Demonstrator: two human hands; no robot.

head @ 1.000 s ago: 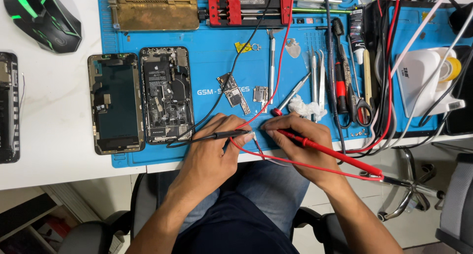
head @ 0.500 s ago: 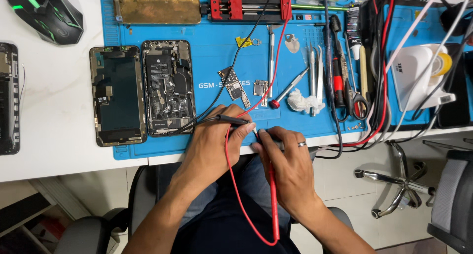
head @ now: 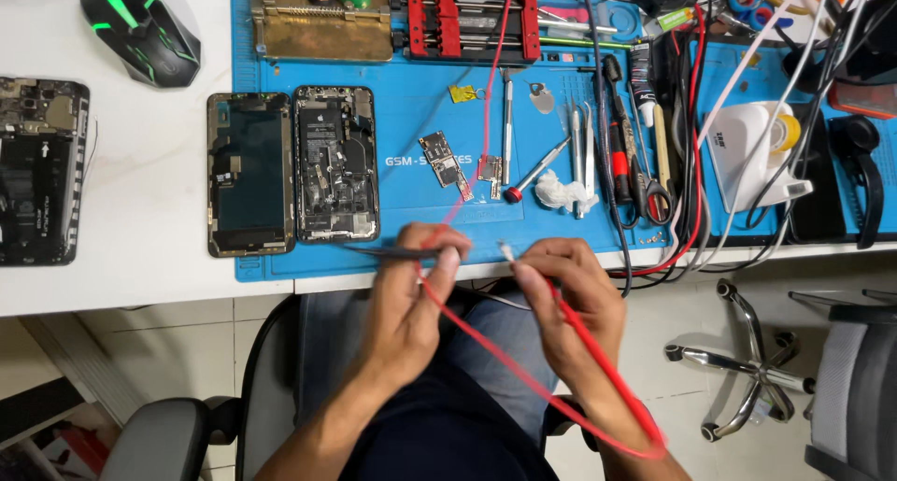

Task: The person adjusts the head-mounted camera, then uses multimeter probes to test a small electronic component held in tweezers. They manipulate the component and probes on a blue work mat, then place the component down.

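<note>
Red probe (head: 579, 336) is now swinging up in your right hand (head: 570, 304), fingers closed on it, tip lifted off the blue mat (head: 411, 229), while your left hand (head: 411, 285) is pinching the black probe (head: 392, 252) at lower centre.
</note>
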